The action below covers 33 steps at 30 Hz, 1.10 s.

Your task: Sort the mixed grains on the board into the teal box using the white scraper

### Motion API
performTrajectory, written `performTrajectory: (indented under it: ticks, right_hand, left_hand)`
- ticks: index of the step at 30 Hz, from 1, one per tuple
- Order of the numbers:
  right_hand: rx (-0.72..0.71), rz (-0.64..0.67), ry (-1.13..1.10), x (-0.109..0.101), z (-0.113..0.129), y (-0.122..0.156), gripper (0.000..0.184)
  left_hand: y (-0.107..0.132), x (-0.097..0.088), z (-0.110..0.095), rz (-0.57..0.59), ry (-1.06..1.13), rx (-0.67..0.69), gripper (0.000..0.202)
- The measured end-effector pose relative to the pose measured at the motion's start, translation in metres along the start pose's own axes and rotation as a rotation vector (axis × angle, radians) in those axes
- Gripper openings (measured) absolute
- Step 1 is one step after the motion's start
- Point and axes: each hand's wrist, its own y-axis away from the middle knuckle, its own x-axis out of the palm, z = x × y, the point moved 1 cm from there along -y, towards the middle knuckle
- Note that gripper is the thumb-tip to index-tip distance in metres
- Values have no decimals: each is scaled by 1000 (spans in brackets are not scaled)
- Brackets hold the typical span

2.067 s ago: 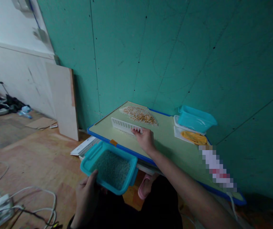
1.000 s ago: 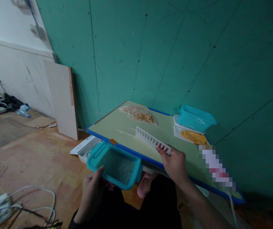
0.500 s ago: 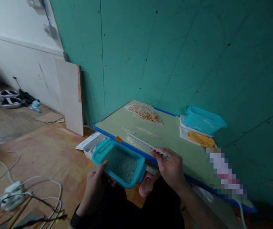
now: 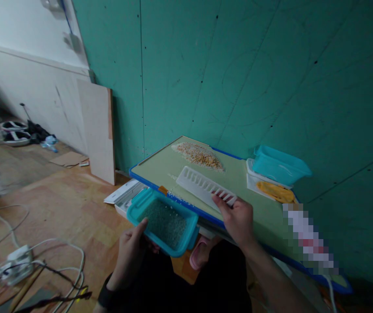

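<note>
My left fingers [image 4: 142, 226] grip the tub [image 4: 190, 230], my right fingers [image 4: 220, 203] the scraper [image 4: 196, 191], and short, low strokes seem best for the grains [image 4: 180, 198] just beyond the tub.

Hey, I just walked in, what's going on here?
A person's left hand grips a blue tub with grains inside, at the near edge of the table. The right hand holds a white slotted strip by one end over the tabletop. Loose white grains lie along the edge by the tub. Farther back sits a mixed pile of pale and yellow-orange grains; a second tub stands off to the right.
</note>
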Motion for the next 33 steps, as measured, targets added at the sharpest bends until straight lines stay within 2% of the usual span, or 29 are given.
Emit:
performTrajectory:
  ticks: [3,7,10,14,18,24,33]
  right_hand:
    - [98,-85,-5,1,-17,-28,39]
    - [209,-66,-120,8,-37,-58,41]
    - [297,-55,-246,14,-46,-66,41]
    - [401,-2,-429,17,-42,-65,44]
    - [471,55,-493,23,-31,-59,44]
    - [481,87,-508,35,-25,-47,46]
    - [524,81,-576,38,-22,-44,49]
  left_hand:
    - [4,2,-5,-38,-24,21,61]
    - [9,2,-14,-35,-34,25,58]
    - [10,0,-17,-27,-42,13,57]
    - [11,1,-20,-50,-20,1,56]
    - [13,4,-23,-71,-12,-9,56]
    - [15,3,-30,-36,-22,-37,55]
    - [16,8,-33,-40,42,-49,53]
